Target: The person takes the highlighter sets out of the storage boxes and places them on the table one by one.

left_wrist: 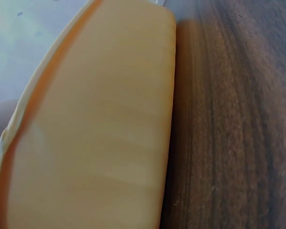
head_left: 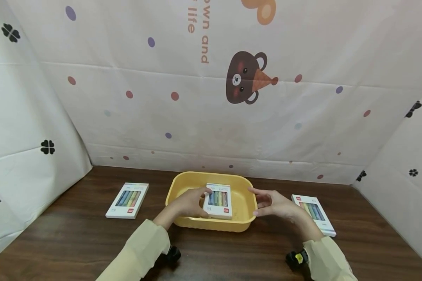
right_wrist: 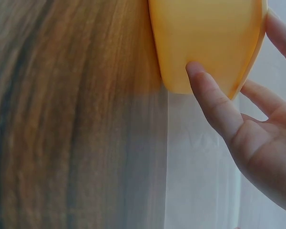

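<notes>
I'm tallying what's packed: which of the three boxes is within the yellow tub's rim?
The middle box; the left box and right box lie on the table, outside the tub.

Sideways on the white dotted fabric backdrop [head_left: 197, 117], I can read orange lettering [head_left: 205, 39]: "own and" and "life". Red logos on the three flat white rectangular boxes [head_left: 127, 200] [head_left: 217, 201] [head_left: 314, 214] are too small for me.

I've got the yellow basin [head_left: 214, 225] upright on the desk [head_left: 232, 253]: oblong, round-cornered, open-topped. And inside the basin, close to its near rim, the white box [head_left: 217, 203], windowed face up, coloured sticks [head_left: 216, 198] in a row! Touching the basin's floor? I can't tell.
</notes>
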Tool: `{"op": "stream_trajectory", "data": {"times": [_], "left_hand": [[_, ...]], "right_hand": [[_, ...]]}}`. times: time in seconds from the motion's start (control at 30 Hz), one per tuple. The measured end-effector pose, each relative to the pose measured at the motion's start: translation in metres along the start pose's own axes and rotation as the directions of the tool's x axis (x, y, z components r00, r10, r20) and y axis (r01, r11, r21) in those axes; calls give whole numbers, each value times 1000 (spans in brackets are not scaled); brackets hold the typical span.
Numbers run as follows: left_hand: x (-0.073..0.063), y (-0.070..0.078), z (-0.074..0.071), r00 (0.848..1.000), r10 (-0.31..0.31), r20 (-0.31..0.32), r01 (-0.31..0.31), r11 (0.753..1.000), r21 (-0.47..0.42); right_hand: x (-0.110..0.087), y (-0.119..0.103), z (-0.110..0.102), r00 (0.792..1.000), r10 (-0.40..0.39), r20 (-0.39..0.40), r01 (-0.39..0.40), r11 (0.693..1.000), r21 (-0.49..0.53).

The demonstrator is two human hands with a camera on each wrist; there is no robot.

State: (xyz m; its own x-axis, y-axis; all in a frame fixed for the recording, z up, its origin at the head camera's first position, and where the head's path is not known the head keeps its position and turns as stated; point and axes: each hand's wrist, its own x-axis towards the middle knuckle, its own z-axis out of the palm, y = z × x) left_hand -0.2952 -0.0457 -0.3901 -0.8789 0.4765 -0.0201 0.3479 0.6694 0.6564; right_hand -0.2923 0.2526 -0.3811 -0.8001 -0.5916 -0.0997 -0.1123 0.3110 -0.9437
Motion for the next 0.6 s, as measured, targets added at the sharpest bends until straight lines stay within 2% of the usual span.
{"op": "stream_trajectory", "data": {"times": [0.27,0.47,0.53,0.6], "left_hand": [[0,-2,-3,1000,-18,16,20,988,-154],[3,-3,-4,998,-45,34,51,979,-199],[3,-4,-5,998,-48,46,58,968,-246],[4,-4,-5,996,-53,68,73,942,-327]], "right_hand": [[2,4,-2,1000,-12,17,13,999,-38],[1,2,-1,1000,18,-9,-18,1000,-8],[1,1,-1,1000,16,-12,-16,1000,-5],[1,1,0,1000,15,-15,-15,1000,-6]]}}
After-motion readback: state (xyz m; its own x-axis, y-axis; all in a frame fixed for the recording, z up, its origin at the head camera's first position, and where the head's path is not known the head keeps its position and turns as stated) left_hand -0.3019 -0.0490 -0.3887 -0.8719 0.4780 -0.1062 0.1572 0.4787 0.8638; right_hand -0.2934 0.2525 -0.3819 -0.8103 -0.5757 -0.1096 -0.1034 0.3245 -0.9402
